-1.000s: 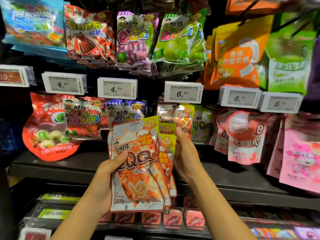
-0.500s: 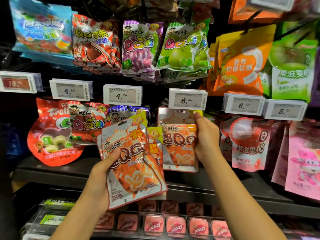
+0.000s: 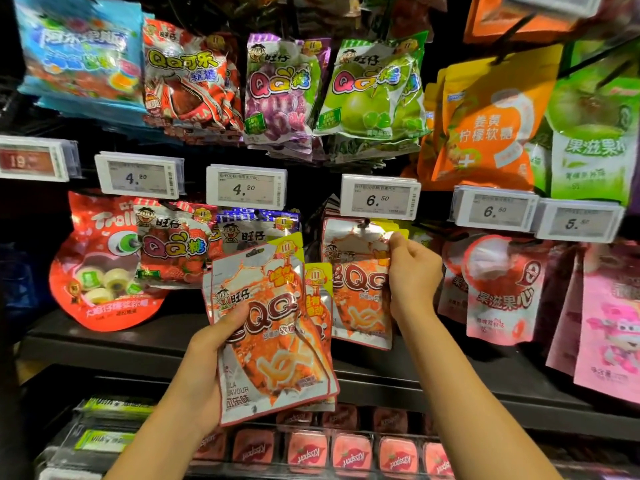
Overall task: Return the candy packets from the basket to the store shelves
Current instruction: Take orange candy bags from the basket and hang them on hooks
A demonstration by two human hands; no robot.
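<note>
1. Right hand is pinching the top right corner of one cola packet, holding it up against the peg under the 6.50 tag.
2. Left hand is clenching a fanned stack of the same orange packets, thumb across the front; I am counting at least three edges in it, though the back ones are overlapping too much to be sure.
3. I am reading the packet's hang hole as sitting right at the peg tip, with the peg pointing out of the shelf towards me, so the hole needs to be travelling straight back along that axis. Whether it is already threaded, I cannot tell.
4. The packet is hanging long axis upright, just right of the stack, its left edge tucked behind it.
5. My right hand is the nearer one to the peg; the left is waiting lower and to the left.
6. No basket is showing.
</note>
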